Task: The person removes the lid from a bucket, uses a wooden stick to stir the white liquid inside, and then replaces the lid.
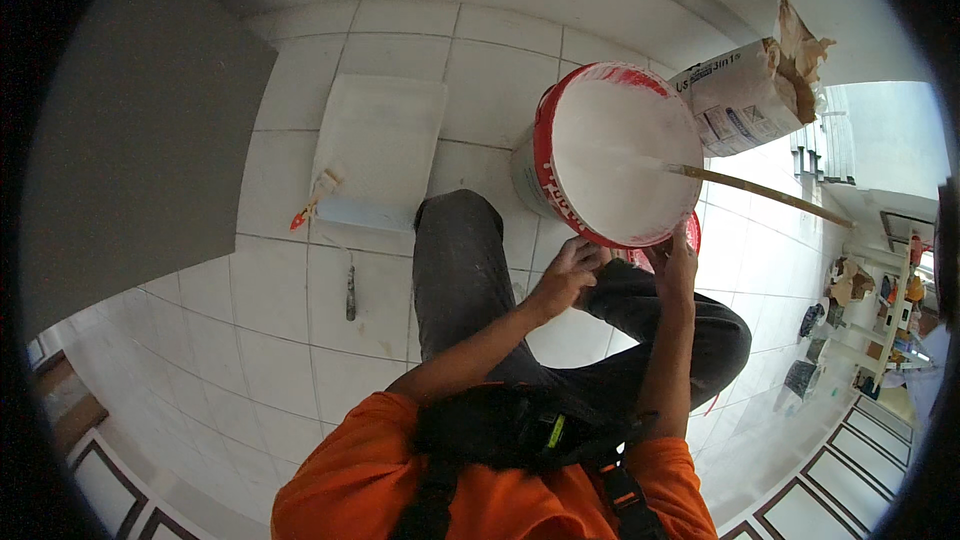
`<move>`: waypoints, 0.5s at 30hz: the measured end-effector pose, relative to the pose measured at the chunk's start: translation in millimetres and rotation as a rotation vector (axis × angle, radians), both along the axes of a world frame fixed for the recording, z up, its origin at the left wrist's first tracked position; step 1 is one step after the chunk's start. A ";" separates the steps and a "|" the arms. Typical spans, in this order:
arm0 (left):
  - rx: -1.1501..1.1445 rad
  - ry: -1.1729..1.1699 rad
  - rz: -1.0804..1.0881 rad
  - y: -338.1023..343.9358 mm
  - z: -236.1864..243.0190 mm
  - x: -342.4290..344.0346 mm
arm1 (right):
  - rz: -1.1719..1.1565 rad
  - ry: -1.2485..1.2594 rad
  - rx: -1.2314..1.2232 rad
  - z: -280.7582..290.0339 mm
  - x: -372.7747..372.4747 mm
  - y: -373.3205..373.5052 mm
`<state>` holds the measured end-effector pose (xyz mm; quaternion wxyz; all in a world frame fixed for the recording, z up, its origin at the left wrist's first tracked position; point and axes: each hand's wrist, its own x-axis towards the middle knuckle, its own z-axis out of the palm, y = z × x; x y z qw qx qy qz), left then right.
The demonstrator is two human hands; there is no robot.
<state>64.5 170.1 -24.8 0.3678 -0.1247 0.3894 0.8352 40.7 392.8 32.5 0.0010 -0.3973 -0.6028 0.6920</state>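
A large bucket [548,155] with a red rim holds a smooth white mix and leans toward me between my knees and the wall. A wooden stick [760,187] stands in the mix, its upper end pointing right. My right hand [677,265] is at the near right of the bucket's rim, fingers up against it. Just below the rim on the near left is my left hand [572,275], fingers curled in; what they close on is hidden. Behind my right hand shows a second red, white-smeared thing [692,231], mostly covered by the bucket and my leg.
To the left lies a pale translucent sheet or tray [385,140], with a paintbrush [318,197] by its edge. A dark-handled tool [351,292] rests on the tiles. An opened paper bag [740,100] stands beside the bucket. A grey panel [140,150] is far left; shelving [893,310] stands right.
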 end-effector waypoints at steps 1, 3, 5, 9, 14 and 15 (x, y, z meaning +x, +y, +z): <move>0.037 0.076 0.030 5.4 4.0 -2.8 | 0.006 0.000 0.005 -0.1 0.4 0.5; 0.073 0.152 0.063 4.6 14.4 -8.5 | 0.005 -0.016 0.002 6.7 -2.6 -13.4; 0.038 0.180 0.022 -11.5 25.8 -11.9 | 0.004 -0.003 0.000 13.1 0.2 -29.7; 0.088 0.306 -0.051 -39.6 13.6 -28.8 | -0.091 -0.019 -0.066 6.9 12.7 -48.6; -0.197 0.306 -0.162 -89.6 17.3 -47.7 | -0.307 0.047 -0.216 -13.9 35.3 -95.6; -0.238 0.310 -0.195 -99.8 16.8 -53.2 | -0.348 0.064 -0.257 -14.0 40.0 -108.1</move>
